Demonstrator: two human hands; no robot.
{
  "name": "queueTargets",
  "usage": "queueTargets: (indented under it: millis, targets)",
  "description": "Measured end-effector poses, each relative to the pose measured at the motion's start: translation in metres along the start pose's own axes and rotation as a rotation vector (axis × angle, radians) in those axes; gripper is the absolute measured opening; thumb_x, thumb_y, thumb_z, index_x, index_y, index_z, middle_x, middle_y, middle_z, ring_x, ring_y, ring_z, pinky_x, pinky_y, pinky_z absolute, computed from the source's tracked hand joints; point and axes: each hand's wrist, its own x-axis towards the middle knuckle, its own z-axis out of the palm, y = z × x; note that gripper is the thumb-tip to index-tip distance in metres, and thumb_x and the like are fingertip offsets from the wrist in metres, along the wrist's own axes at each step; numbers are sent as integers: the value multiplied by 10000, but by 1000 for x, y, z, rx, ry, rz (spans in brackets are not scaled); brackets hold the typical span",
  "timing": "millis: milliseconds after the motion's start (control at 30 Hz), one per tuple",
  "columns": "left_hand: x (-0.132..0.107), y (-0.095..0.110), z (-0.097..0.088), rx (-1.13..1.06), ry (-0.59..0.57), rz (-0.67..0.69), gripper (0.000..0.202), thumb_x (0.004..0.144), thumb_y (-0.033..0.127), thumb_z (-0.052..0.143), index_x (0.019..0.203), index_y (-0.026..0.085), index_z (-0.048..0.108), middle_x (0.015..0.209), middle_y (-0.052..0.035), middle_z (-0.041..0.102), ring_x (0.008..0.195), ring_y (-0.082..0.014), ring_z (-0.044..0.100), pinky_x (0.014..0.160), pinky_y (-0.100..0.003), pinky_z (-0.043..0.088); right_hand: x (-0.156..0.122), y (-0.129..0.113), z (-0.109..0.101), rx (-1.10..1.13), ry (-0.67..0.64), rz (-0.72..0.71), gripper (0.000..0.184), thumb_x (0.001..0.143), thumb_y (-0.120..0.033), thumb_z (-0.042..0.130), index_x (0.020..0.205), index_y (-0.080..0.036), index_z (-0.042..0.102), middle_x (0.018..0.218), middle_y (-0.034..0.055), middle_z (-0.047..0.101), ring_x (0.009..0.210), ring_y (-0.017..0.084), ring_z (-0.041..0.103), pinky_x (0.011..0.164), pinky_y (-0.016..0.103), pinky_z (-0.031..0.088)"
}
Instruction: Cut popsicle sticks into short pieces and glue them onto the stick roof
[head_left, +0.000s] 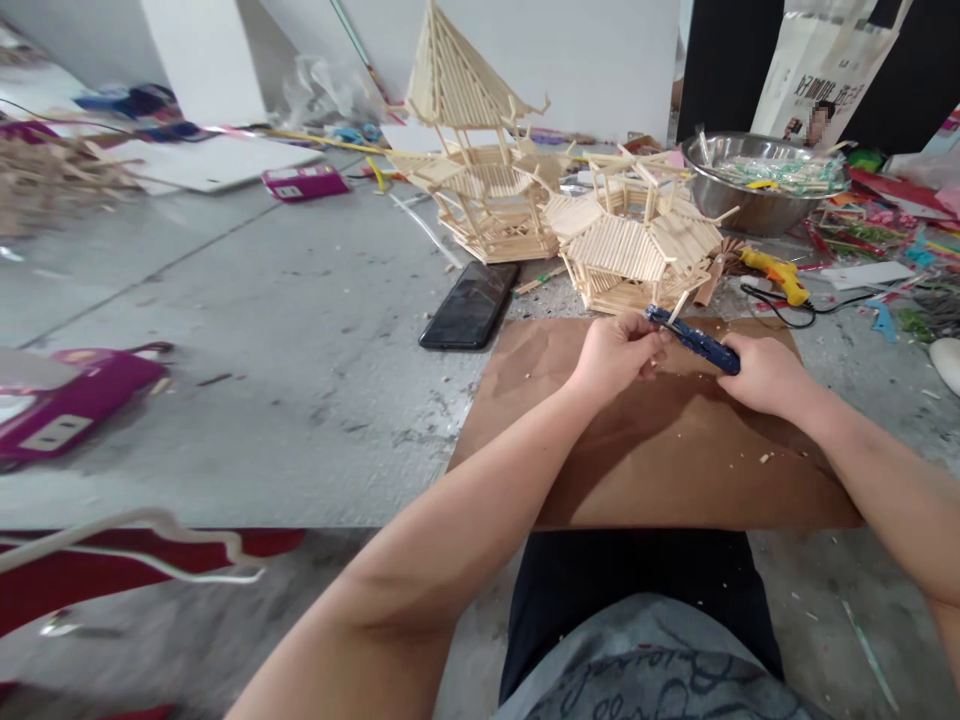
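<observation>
My left hand (619, 355) is closed in a pinch over the brown sheet, its fingertips at a thin wooden stick (679, 305) that pokes up past a slim dark-blue hand tool (697, 345). The stick's lower part is hidden by the fingers and the tool. My right hand (765, 375) grips the tool's right end, and its other end reaches my left fingertips. Whether it is a knife or pliers I cannot make out. Just beyond stands a low stick-built model (619, 245) with a slatted, many-sided roof. A taller stick pavilion (469, 80) with a pointed roof stands behind it, to the left.
Brown paper board (622, 490) lies under my hands, with wood crumbs on it. A black phone (469, 305) is to its left. Right of the models are a yellow glue gun (780, 275) with a cord and a steel bowl (750, 205). Purple power strips (94, 395) lie left.
</observation>
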Motion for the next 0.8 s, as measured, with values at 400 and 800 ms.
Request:
queueTargets:
  millis: [400,800]
  targets:
    - [2,-11,9,810,-13,104,246,800,359,525,731,165,658,669,-29,636,623,-146,542,561,-248,340,9,-1,-10,273,-582,299,186,630,-260,524,472,-183,463,468,19,558,372,113,510,408,230,393]
    - [2,-7,9,1074,-91,8,276,821,381,472,892,206,674,893,-79,689,844,-251,624,677,-316,444,18,-12,-13,217,-643,344,158,621,-216,539,480,-171,484,369,-10,466,294,111,426,335,247,347]
